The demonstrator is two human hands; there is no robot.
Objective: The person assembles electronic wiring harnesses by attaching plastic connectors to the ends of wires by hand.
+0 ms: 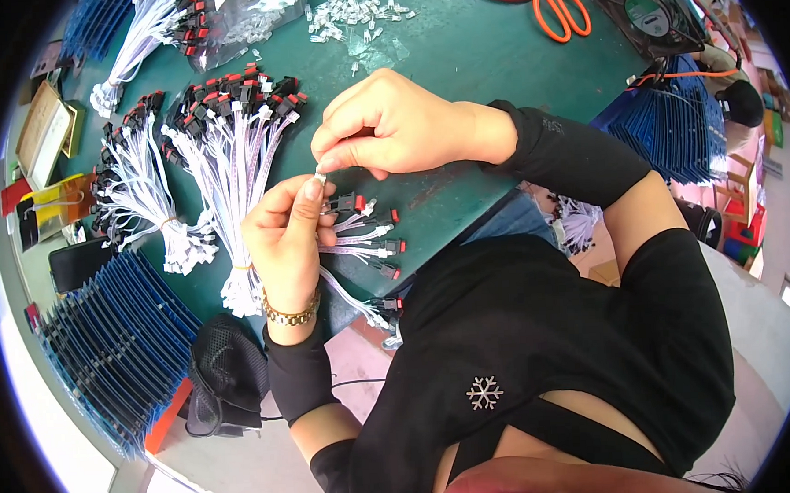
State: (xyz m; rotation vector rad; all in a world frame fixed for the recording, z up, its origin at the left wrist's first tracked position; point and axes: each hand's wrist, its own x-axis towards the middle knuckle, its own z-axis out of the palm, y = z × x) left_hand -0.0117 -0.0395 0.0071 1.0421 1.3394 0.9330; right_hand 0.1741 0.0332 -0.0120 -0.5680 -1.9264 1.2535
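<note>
My left hand [290, 229], with a gold watch at its wrist, is closed in a pinch on a small white connector [320, 176]. Thumb and forefinger of my right hand [394, 127] meet at the upper end of that same piece, touching it. Most of the connector is hidden by my fingertips. Beside my left hand, several white cables with black-and-red rocker switches [349, 203] lie at the table's near edge. A large bundle of such cables [232, 157] lies just left of my left hand.
Loose clear-white plastic pieces [354, 15] are piled at the far side. Orange-handled scissors [561, 12] and a black fan [649, 13] lie far right. Another tied cable bundle [159, 195] is at left. Blue racks [121, 342] stand at lower left, beside a black mesh bag [227, 377].
</note>
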